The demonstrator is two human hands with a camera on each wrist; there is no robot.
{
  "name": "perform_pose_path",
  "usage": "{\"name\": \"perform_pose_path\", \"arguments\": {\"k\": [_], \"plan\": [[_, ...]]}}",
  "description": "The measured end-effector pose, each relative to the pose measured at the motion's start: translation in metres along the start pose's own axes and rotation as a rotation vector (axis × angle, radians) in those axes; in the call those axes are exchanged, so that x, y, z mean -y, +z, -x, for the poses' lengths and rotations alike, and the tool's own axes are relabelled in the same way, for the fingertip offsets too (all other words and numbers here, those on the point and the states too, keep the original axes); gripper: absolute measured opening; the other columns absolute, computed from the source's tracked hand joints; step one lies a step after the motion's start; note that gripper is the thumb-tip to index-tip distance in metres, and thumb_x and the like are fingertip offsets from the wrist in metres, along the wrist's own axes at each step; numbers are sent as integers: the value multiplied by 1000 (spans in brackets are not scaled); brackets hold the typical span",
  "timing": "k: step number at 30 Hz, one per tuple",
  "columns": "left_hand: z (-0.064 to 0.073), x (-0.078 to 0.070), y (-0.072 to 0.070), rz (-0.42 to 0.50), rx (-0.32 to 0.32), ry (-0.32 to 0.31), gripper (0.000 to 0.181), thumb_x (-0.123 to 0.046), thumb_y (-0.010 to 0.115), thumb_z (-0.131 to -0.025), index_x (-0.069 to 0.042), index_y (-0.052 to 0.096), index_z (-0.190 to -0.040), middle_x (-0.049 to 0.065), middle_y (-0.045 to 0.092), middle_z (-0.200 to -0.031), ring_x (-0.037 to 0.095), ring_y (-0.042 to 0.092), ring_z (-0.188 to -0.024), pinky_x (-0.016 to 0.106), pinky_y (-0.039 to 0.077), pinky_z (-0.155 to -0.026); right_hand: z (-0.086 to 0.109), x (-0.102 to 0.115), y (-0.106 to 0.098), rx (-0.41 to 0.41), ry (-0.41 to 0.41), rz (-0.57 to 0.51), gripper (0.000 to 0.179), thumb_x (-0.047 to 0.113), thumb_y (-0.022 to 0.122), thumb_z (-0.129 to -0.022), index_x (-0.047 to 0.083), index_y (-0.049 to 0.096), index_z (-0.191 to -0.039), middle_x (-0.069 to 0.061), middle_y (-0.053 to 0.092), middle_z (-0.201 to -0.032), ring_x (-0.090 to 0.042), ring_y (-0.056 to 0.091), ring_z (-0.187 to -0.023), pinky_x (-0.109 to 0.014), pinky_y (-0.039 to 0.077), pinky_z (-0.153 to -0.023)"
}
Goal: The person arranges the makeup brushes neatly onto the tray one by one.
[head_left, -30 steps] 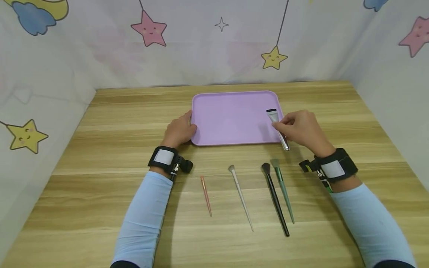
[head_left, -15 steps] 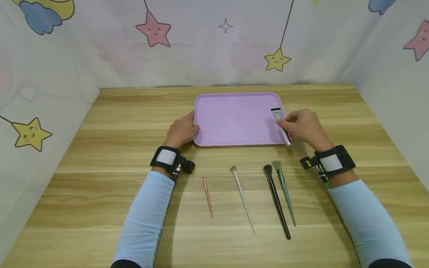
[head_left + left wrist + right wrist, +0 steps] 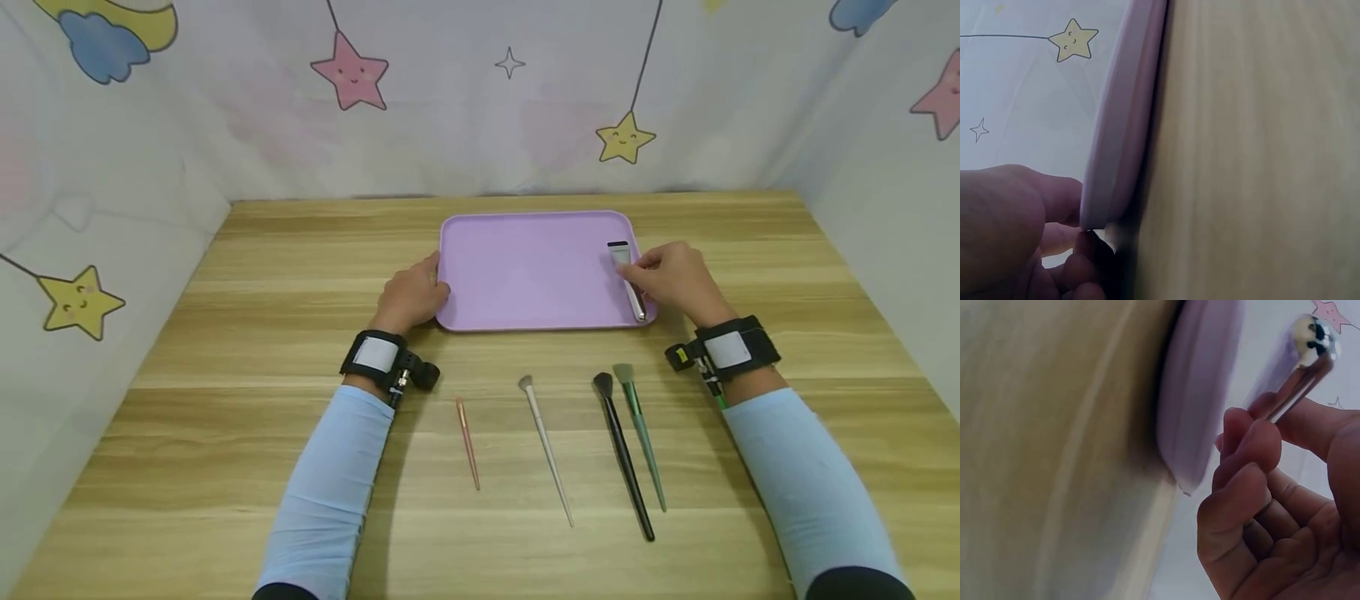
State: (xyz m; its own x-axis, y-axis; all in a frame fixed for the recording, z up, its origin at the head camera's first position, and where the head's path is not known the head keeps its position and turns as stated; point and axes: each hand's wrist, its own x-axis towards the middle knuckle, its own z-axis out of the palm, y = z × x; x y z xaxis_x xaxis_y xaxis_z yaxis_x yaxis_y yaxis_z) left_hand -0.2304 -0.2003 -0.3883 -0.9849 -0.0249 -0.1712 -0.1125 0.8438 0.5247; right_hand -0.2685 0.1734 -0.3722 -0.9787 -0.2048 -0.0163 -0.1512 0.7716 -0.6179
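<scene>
A flat-headed silver brush with a dark tip [image 3: 619, 254] is pinched between the thumb and fingers of my right hand [image 3: 678, 279], over the right end of a lilac tray [image 3: 525, 275]. In the right wrist view, its shiny handle end [image 3: 1316, 340] pokes up from the fingers [image 3: 1250, 444]. Whether the brush touches the tray I cannot tell. My left hand [image 3: 411, 296] grips the tray's left edge; in the left wrist view the thumb [image 3: 1054, 194] lies along the rim and fingers curl at its underside.
Nearer the front of the wooden table [image 3: 247, 433] lie a small pink brush [image 3: 468, 446], a pale grey brush [image 3: 545, 450], a black brush [image 3: 624, 458] and a green brush [image 3: 642, 437]. A star-patterned cloth [image 3: 450, 133] hangs behind the table.
My right hand has lowered the silver brush and brought its handle over the tray, more in line with the right edge. The left hand keeps its grip. The view has shifted slightly.
</scene>
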Motion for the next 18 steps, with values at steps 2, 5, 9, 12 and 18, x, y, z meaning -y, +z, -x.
{"name": "perform_pose_path", "arguments": {"k": [2,5,9,12,18], "plan": [[0,0,1,-3,1,0,66,-26,48,-98,-10,29,-160,17,39,-157,35,51,-120,50,44,-95,-2,-3,1,13,12,0,41,37,68,-95,-3,76,-93,-7,65,-65,-19,58,-58,-32,41,-50],[0,0,1,-7,-4,0,67,-26,49,-98,-10,30,-160,17,40,-156,35,51,-117,49,44,-93,-4,-6,1,29,23,0,41,37,68,-95,-4,75,-94,-7,65,-65,-19,58,-58,-32,43,-50],[-1,0,1,-7,-11,0,67,-25,49,-97,-10,30,-160,17,40,-156,35,51,-118,50,44,-93,-6,-7,0,47,43,2,40,36,68,-95,-4,75,-97,-8,65,-67,-21,59,-60,-33,44,-51],[-2,1,2,-8,-10,1,67,-25,48,-97,-10,30,-160,17,39,-157,35,51,-120,50,43,-95,-7,-6,1,60,57,10,39,34,68,-95,-4,75,-96,-9,65,-68,-22,59,-61,-33,44,-52],[-1,1,2,-12,-11,3,67,-25,49,-97,-9,30,-160,18,41,-155,35,52,-116,49,44,-93,-9,-1,6,46,50,60,37,31,69,-94,-5,76,-88,-10,64,-67,-22,57,-60,-32,43,-52]]}}
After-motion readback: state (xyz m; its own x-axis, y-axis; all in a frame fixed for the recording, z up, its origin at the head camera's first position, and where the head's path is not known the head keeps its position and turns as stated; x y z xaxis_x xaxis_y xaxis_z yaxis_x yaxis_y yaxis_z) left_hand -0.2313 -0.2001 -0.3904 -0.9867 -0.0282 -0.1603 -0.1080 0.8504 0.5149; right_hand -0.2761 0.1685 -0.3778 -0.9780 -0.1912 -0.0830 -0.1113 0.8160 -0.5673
